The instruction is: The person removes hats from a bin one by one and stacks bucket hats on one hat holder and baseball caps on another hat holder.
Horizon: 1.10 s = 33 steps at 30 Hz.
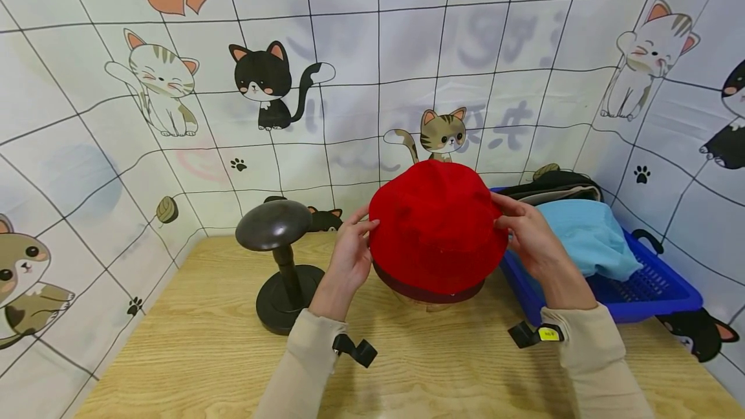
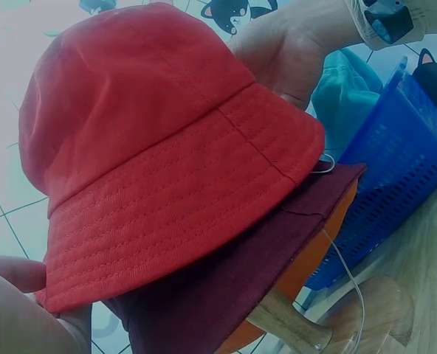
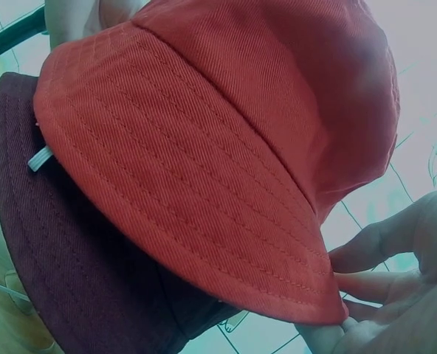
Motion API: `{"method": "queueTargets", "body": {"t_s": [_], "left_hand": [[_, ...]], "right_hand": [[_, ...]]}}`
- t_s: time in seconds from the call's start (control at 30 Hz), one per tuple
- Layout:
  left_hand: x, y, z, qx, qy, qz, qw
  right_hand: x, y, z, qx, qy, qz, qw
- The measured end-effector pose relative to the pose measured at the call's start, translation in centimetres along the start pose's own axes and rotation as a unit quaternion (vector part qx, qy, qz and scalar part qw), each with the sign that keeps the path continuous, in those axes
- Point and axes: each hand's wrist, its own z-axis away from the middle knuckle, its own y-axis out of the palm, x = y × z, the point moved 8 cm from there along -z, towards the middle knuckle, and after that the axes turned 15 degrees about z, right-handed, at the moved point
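A red bucket hat (image 1: 439, 231) is held by its brim between my two hands. My left hand (image 1: 352, 254) pinches the left edge of the brim, thumb and fingers on either side. On the opposite edge my right hand (image 1: 532, 238) grips in the same way. Under the red hat sits a maroon bucket hat (image 2: 233, 287) with an orange inside, on a wooden stand (image 2: 292, 324). The red brim overlaps the maroon one, and a small white tag (image 3: 40, 158) shows between them. The maroon hat's crown is hidden.
Left of the hats stands a dark hat stand (image 1: 273, 225) with a domed top and round base. A blue basket (image 1: 658, 309) at the right holds a light blue hat (image 1: 588, 238) and black fabric items (image 1: 559, 183). A cat-print cloth backs the wooden table (image 1: 204, 335).
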Motion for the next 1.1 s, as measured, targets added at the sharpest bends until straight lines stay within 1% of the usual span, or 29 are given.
{"method": "queueTargets", "body": {"t_s": [0.3, 0.7, 0.9, 1.1], "left_hand": [[-0.01, -0.04, 0.06, -0.005, 0.003, -0.004, 1.0], [0.12, 0.11, 0.1, 0.005, -0.001, 0.002, 1.0], [0.15, 0.1, 0.03, 0.003, -0.004, 0.004, 1.0], [0.16, 0.25, -0.2, 0.01, 0.0, 0.004, 0.9999]], "right_hand": [[-0.02, 0.13, 0.07, 0.003, -0.002, 0.005, 1.0], [-0.12, 0.25, -0.13, 0.008, -0.005, 0.001, 1.0], [-0.18, 0.26, -0.15, 0.01, -0.006, 0.001, 0.9999], [-0.17, 0.15, -0.14, 0.007, -0.004, 0.004, 1.0]]}}
